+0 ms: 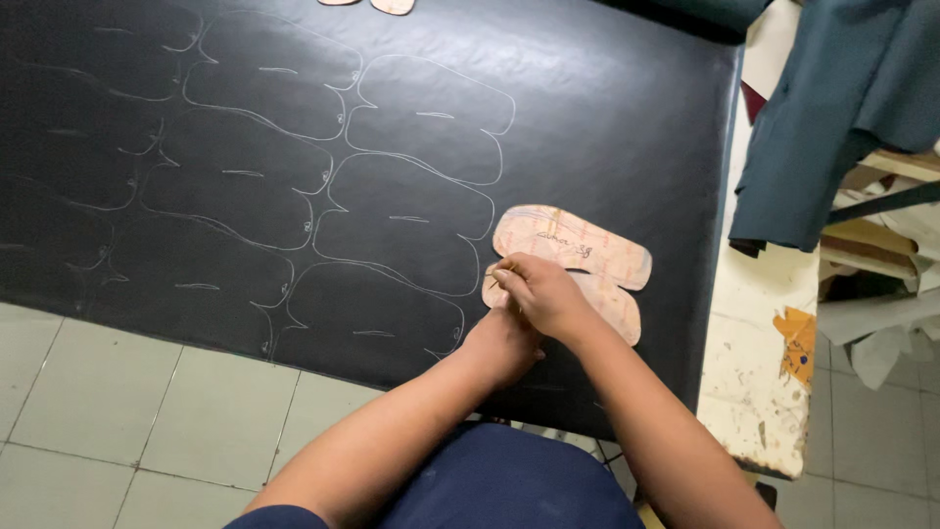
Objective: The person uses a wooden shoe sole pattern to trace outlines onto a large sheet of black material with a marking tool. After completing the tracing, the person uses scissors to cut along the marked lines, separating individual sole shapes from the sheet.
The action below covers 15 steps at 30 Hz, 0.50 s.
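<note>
A tan cardboard template (578, 245), shaped like two stacked rounded lobes, lies on a large black sheet (607, 108). My right hand (543, 292) rests at the template's left edge, fingers pinched on a thin marking tool (497, 274) whose tip touches the sheet. My left hand (501, 345) sits just below and partly under the right hand, at the template's lower left corner; its fingers are hidden. To the left, several pale outlines of the same shape (411, 220) cover the sheet.
The black sheet hangs over a worn white table (759, 382). Teal fabric (832, 118) drapes at the right over wooden shelving with papers (881, 255). Two more tan pieces (392, 5) lie at the top edge. Pale floor tiles (98, 411) show at the lower left.
</note>
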{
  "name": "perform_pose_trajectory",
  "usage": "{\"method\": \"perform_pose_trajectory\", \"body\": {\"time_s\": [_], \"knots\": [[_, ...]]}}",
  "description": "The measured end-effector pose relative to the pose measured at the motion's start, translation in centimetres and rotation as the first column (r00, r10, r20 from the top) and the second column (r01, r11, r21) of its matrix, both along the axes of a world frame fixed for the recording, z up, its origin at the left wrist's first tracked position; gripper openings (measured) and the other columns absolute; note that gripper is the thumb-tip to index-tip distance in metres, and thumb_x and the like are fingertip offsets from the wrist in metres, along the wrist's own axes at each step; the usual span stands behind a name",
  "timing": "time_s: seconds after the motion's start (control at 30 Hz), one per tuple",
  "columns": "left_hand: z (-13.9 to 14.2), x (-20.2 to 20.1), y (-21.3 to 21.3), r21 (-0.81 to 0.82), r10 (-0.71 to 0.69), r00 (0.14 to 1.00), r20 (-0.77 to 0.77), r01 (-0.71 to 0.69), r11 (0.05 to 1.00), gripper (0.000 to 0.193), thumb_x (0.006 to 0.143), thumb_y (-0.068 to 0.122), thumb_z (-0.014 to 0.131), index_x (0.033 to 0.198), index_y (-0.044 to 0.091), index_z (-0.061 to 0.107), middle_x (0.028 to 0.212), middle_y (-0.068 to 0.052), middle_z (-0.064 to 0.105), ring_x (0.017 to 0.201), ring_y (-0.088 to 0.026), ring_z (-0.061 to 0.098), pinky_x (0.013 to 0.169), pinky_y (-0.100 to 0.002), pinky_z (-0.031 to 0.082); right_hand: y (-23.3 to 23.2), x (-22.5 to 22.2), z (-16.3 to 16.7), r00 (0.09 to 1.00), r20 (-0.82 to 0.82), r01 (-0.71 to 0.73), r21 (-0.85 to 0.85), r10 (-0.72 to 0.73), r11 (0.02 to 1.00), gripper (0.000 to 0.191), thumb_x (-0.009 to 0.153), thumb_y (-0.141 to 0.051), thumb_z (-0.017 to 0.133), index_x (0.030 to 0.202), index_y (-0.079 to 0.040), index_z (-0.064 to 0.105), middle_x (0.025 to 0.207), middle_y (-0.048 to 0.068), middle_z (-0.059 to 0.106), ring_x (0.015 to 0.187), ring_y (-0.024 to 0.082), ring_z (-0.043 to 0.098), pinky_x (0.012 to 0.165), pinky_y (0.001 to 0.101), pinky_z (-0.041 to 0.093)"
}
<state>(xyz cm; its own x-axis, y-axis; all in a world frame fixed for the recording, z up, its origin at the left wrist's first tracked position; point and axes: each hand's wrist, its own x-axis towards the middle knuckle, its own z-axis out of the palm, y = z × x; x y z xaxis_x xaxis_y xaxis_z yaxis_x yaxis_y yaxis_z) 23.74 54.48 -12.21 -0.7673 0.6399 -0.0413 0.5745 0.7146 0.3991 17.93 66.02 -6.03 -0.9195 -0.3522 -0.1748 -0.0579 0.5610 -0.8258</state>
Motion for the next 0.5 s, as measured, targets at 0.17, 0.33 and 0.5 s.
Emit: {"method": "perform_pose_trajectory", "body": {"time_s": [0.17, 0.33, 0.5], "knots": [[0.8, 0.0, -0.8, -0.028, 0.014, 0.987, 0.16, -0.01, 1.0, 0.046, 0.087, 0.029, 0.075, 0.123, 0.004, 0.064, 0.118, -0.019, 0.068, 0.111, -0.037, 0.063, 0.097, -0.048, 0.048, -1.8, -0.6, -1.0, 0.994, -0.071, -0.085, 0.037, 0.088, 0.996, 0.02, 0.095, -0.024, 0.066, 0.102, -0.007, 0.074, 0.087, 0.011, 0.076, 0.079, 0.024, 0.073, 0.073, 0.0355, 0.056], [1.4, 0.0, -1.4, 0.103, 0.008, 0.991, -0.133, 0.006, 0.995, 0.06, 0.067, 0.031, 0.083, 0.115, 0.002, 0.062, 0.114, -0.023, 0.067, 0.112, -0.042, 0.061, 0.095, -0.049, 0.047, -1.9, -1.4, -1.7, 0.979, -0.187, -0.075, 0.028, 0.079, 0.997, 0.019, 0.094, -0.022, 0.068, 0.102, -0.007, 0.075, 0.087, 0.012, 0.076, 0.076, 0.025, 0.073, 0.07, 0.0353, 0.056], [1.2, 0.0, -1.6, 0.107, 0.012, 1.0, 0.021, -0.015, 0.994, 0.062, 0.073, 0.028, 0.082, 0.126, 0.004, 0.059, 0.121, -0.021, 0.066, 0.116, -0.041, 0.06, 0.098, -0.048, 0.047, -1.6, -1.1, -1.8, 0.999, -0.006, -0.05, -0.001, 0.05, 0.999, 0.018, 0.094, -0.022, 0.067, 0.101, -0.007, 0.074, 0.083, 0.01, 0.076, 0.072, 0.023, 0.075, 0.068, 0.0336, 0.057]]}}
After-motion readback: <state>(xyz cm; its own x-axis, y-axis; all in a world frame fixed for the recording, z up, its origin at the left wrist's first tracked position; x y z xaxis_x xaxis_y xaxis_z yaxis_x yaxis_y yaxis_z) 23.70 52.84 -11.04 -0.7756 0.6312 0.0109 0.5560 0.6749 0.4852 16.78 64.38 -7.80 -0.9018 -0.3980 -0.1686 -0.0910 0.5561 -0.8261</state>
